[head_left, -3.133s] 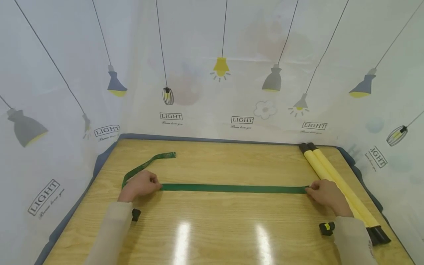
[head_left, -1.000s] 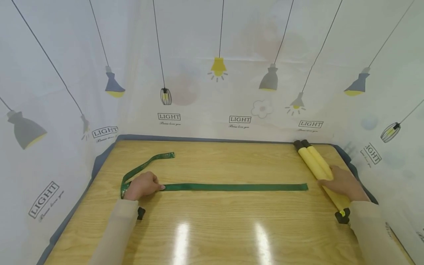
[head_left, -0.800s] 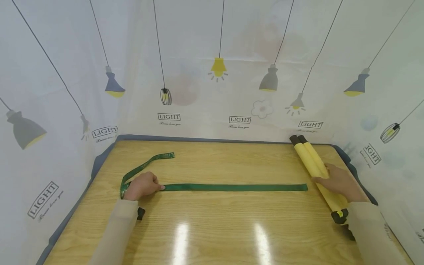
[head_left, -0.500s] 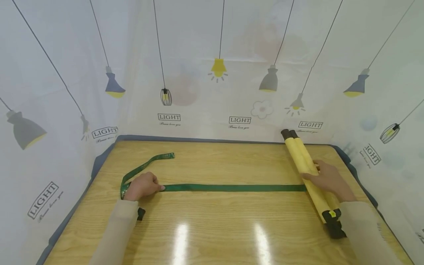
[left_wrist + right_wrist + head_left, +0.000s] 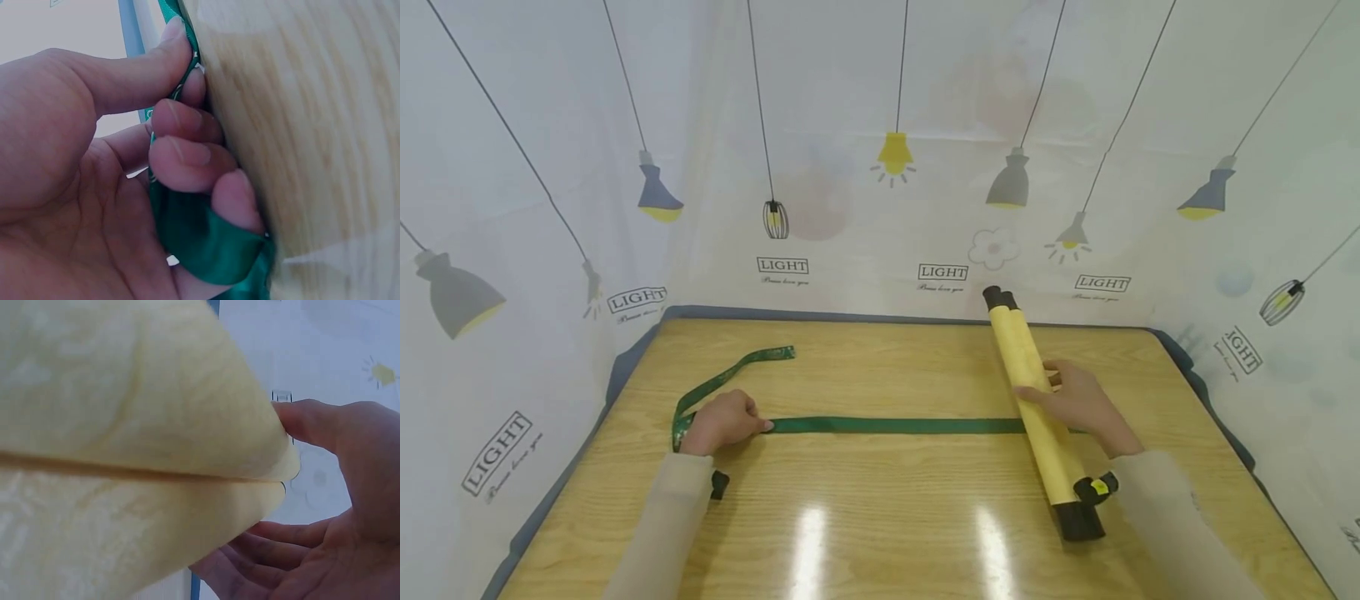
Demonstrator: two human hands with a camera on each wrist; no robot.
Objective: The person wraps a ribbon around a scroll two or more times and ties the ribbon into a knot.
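A green ribbon runs straight across the wooden table, its left part bending back in a loop. My left hand pinches it between thumb and fingers near that bend. In the left wrist view, the satin ribbon also passes around the curled fingers. My right hand grips a yellow scroll, two rolls side by side with black ends, thumb on one side and fingers on the other. The scroll slants over the ribbon's right part and hides some of it. In the right wrist view, the scroll fills the left side.
The ribbon's loose patterned end lies toward the back left of the table. Behind the table stands a white sheet printed with lamps. Small black devices with each wrist sit below the hands.
My right hand has let go of the ribbon's right end, taken hold of the scroll at the table's right side and carried it left over the ribbon. My left hand stays in place.
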